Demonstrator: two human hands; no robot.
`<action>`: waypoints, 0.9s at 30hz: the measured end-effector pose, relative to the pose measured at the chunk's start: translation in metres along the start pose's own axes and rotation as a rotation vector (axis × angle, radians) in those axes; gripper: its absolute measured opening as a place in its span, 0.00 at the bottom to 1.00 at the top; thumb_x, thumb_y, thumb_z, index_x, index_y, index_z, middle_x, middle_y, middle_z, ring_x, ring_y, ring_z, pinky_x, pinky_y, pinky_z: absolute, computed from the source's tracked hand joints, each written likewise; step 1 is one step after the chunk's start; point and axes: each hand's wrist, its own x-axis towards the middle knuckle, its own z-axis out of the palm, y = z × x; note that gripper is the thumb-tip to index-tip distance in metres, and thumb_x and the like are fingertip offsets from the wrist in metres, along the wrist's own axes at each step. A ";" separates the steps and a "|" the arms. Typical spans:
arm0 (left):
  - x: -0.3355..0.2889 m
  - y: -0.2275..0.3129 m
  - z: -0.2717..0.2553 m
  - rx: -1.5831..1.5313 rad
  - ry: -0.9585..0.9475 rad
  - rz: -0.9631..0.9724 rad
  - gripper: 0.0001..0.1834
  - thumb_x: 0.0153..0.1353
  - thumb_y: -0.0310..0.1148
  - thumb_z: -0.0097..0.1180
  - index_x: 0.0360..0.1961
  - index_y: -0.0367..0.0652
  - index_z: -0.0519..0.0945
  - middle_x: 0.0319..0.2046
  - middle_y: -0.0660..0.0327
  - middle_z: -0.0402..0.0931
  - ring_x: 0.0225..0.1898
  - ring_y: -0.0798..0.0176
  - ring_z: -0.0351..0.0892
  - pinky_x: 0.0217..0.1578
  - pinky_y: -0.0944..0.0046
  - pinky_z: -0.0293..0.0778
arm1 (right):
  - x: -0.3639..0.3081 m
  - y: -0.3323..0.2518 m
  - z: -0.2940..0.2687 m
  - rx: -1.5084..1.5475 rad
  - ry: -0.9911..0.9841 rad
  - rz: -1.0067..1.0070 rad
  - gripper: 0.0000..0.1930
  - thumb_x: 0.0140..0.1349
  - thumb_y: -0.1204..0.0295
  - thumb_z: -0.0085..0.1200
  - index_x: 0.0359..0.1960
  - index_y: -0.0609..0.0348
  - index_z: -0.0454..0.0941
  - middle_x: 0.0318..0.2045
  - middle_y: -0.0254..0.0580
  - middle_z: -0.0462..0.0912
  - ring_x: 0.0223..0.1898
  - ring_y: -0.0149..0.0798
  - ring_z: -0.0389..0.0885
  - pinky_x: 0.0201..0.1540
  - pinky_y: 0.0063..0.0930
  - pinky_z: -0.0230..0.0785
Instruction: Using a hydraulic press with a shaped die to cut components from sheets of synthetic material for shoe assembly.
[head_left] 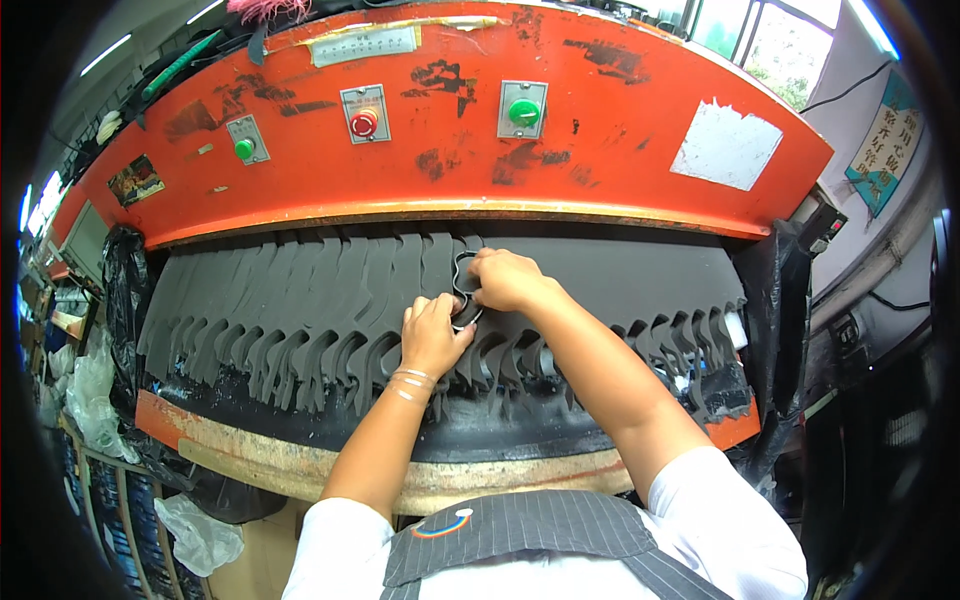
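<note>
Hands at an orange machine (pixel 620 165): the left hand (pixel 432 335) clamps the lower end of a curved metal cutter (pixel 461 292), the right hand (pixel 508 280) grips its upper right side — the cutter lies on a dark grey foam sheet (pixel 625 272), just beside cut strips (pixel 345 275)

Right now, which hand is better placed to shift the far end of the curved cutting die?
Likely the right hand: it holds the far end of the curved cutting die, while the left hand holds the near end.
</note>
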 end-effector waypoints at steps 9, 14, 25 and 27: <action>0.018 0.001 0.031 -0.616 0.110 -0.266 0.20 0.46 0.30 0.67 0.34 0.38 0.68 0.32 0.53 0.74 0.32 0.50 0.75 0.38 0.56 0.73 | 0.042 0.049 0.018 0.236 -0.406 0.026 0.09 0.43 0.69 0.63 0.24 0.60 0.84 0.25 0.41 0.81 0.26 0.36 0.74 0.31 0.31 0.66; 0.029 -0.003 0.035 -0.026 -0.108 0.228 0.11 0.53 0.27 0.55 0.39 0.39 0.72 0.35 0.51 0.77 0.41 0.46 0.77 0.43 0.50 0.74 | 0.006 0.085 -0.014 1.046 0.030 -0.149 0.07 0.36 0.80 0.58 0.21 0.64 0.80 0.22 0.33 0.73 0.26 0.27 0.70 0.30 0.23 0.61; 0.081 -0.009 0.039 0.210 -0.485 -0.170 0.24 0.62 0.36 0.44 0.60 0.67 0.72 0.47 0.55 0.79 0.47 0.49 0.79 0.48 0.51 0.74 | -0.032 0.099 0.038 0.405 -0.087 -0.046 0.21 0.45 0.63 0.61 0.43 0.55 0.83 0.56 0.51 0.74 0.58 0.49 0.72 0.58 0.38 0.65; 0.082 -0.017 0.035 0.158 -0.502 -0.205 0.24 0.62 0.36 0.43 0.60 0.67 0.73 0.50 0.56 0.78 0.50 0.49 0.78 0.50 0.52 0.73 | -0.055 0.086 0.040 0.495 0.138 0.005 0.35 0.44 0.56 0.68 0.57 0.52 0.74 0.63 0.61 0.63 0.68 0.57 0.55 0.67 0.46 0.52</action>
